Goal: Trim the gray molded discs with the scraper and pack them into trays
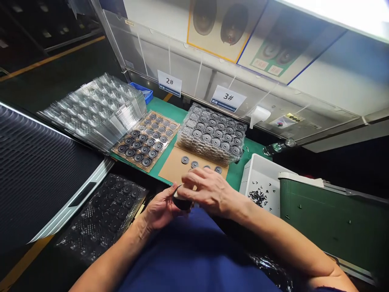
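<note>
My left hand [162, 209] is wrapped round a dark round part [181, 202] in front of my body. My right hand [206, 188] bends over the same part from the right, its fingers pinched together at the upper side; what lies between those fingertips is hidden. Just beyond my hands, several grey discs [185, 159] lie in a row on a brown cardboard sheet [172, 166]. Behind the sheet rises a stack of clear trays [209, 148], its top tray filled with dark round parts.
A brown-looking tray [144, 164] of round parts and tall stacked clear trays [100, 107] stand left on the green table [167, 156]. A white bin [258, 174] with small black pieces is at right, beside a green surface [322, 227]. Another filled tray [106, 211] sits lower left.
</note>
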Tool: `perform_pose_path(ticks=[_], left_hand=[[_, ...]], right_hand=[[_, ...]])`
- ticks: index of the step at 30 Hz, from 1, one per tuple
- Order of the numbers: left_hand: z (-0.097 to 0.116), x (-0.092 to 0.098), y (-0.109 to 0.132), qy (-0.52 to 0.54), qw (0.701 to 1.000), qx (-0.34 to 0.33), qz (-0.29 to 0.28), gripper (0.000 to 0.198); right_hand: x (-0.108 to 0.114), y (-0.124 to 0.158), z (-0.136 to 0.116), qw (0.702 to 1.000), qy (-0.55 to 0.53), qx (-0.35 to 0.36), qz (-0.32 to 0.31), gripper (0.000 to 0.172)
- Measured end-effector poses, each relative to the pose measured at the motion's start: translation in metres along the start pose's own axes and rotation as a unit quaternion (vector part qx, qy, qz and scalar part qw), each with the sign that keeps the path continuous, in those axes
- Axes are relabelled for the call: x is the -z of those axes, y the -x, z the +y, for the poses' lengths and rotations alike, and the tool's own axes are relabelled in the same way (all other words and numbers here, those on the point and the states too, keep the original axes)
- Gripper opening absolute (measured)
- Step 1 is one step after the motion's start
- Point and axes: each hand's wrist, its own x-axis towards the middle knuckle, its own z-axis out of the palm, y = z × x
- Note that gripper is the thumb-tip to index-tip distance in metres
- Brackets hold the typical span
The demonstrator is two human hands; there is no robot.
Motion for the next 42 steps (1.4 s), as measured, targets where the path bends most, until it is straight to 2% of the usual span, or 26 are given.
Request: perform_pose_path(ticks=[2, 6, 10, 14, 17, 20, 23, 26, 29, 31, 33, 36, 39, 42], left_hand=[[-0.002, 0.002, 0.002, -0.003, 1.000, -0.006, 0.005, 0.037], [-0.007, 0.005, 0.005, -0.012, 1.000, -0.020, -0.005, 0.041], [-0.007, 0.006, 0.008, -0.007, 1.000, -0.025, 0.001, 0.033], [-0.004, 0.002, 0.012, -0.002, 0.998, -0.057, 0.009, 0.038], [-0.001, -0.004, 0.015, -0.005, 0.997, -0.070, 0.013, 0.042], [0.002, -0.008, 0.018, 0.007, 0.989, -0.138, 0.052, 0.043], [0.004, -0.008, 0.018, 0.005, 0.976, -0.194, 0.095, 0.040], [0.001, -0.006, 0.016, -0.019, 0.987, -0.147, 0.068, 0.035], [-0.003, -0.006, 0.013, -0.033, 0.997, -0.070, 0.024, 0.037], [-0.004, -0.007, 0.011, -0.011, 0.998, -0.058, 0.021, 0.036], [-0.003, -0.010, 0.011, 0.023, 0.993, -0.109, 0.037, 0.034], [0.000, -0.015, 0.013, 0.008, 0.969, -0.240, 0.066, 0.043], [0.001, -0.021, 0.018, -0.052, 0.954, -0.290, 0.062, 0.051], [0.002, -0.023, 0.024, -0.053, 0.947, -0.312, 0.064, 0.047]], right_hand=[[0.000, 0.000, -0.003, 0.999, -0.011, 0.038, -0.006, 0.023], [-0.001, -0.001, -0.008, 1.000, 0.020, -0.001, 0.003, 0.022], [-0.003, -0.001, -0.013, 0.999, 0.018, 0.039, -0.020, 0.023], [-0.003, -0.001, -0.016, 0.998, 0.034, -0.043, -0.003, 0.018], [-0.004, -0.002, -0.020, 0.998, 0.030, -0.044, 0.016, 0.019], [-0.007, 0.001, -0.027, 0.990, 0.027, -0.122, 0.059, 0.019], [-0.011, 0.007, -0.034, 0.982, 0.009, -0.180, 0.053, 0.024], [-0.011, 0.007, -0.035, 0.983, 0.023, -0.179, 0.038, 0.019], [-0.007, 0.000, -0.030, 0.995, 0.043, -0.091, 0.028, 0.018], [-0.005, -0.004, -0.027, 0.998, 0.042, -0.043, 0.032, 0.021], [-0.005, -0.005, -0.029, 0.993, 0.030, -0.097, 0.058, 0.016], [-0.008, -0.004, -0.040, 0.967, -0.069, -0.226, 0.091, 0.022], [-0.011, -0.003, -0.051, 0.955, -0.168, -0.227, 0.095, 0.019], [-0.011, -0.003, -0.050, 0.962, -0.145, -0.210, 0.097, 0.018]])
